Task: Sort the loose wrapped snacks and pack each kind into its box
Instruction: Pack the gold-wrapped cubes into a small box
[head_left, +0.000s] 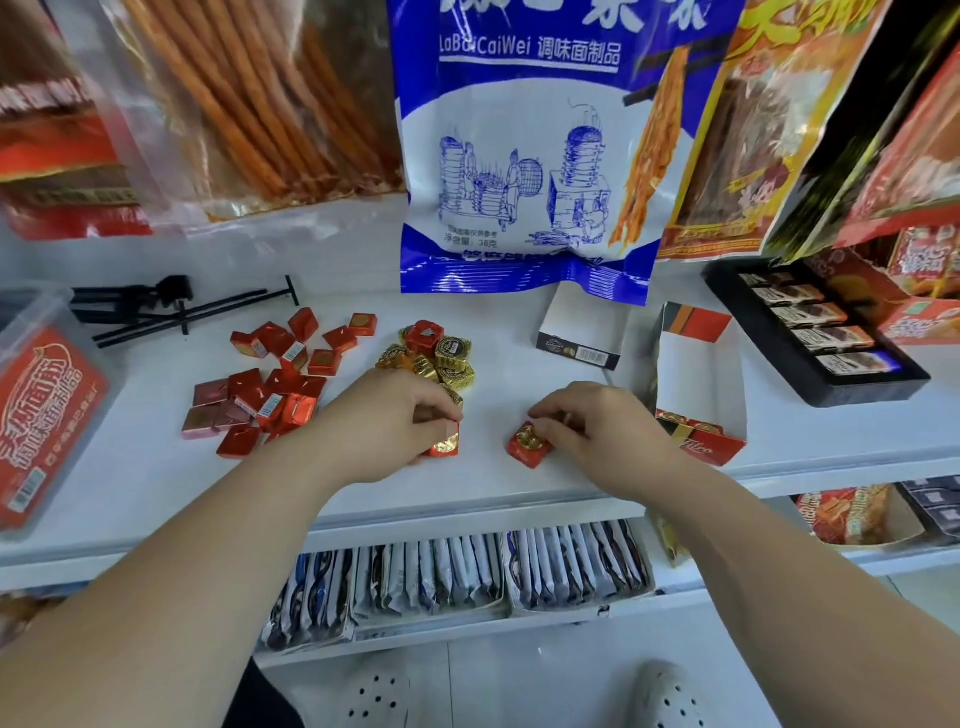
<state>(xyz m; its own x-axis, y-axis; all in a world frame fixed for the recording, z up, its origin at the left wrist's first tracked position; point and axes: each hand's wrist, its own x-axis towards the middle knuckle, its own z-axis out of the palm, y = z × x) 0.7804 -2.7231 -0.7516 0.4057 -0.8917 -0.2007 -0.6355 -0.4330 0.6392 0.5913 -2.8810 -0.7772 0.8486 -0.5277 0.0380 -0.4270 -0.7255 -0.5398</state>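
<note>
Head view looks down on a long white shop shelf that carries the things. Above its back edge hang big snack bags: a blue-and-white printed pouch in the middle and a clear bag of long orange sticks to its left. Below the front edge, a lower white shelf holds upright rows of grey-and-white sachets.

At the left end stands a clear plastic tub with a red label. At the right end lies a black tray with a row of wrapped bars. Beside the tray, a tall white open carton with a red front flap lies flat, with a few red-and-gold pieces at its near end. A small white open box sits just behind and to its left.

Loose sweets lie in two heaps near mid-shelf: a spread of flat red foil squares on the left, and a tight pile of gold foil sweets beside it, one red piece on top.

In front of the gold pile, the left hand has its grip curled, pinching a red-and-gold foil-wrapped sweet against the shelf. Near it but apart, the right hand has its grip curled over a second red-and-gold foil-wrapped sweet, fingertips on its gold top, just left of the carton.
</note>
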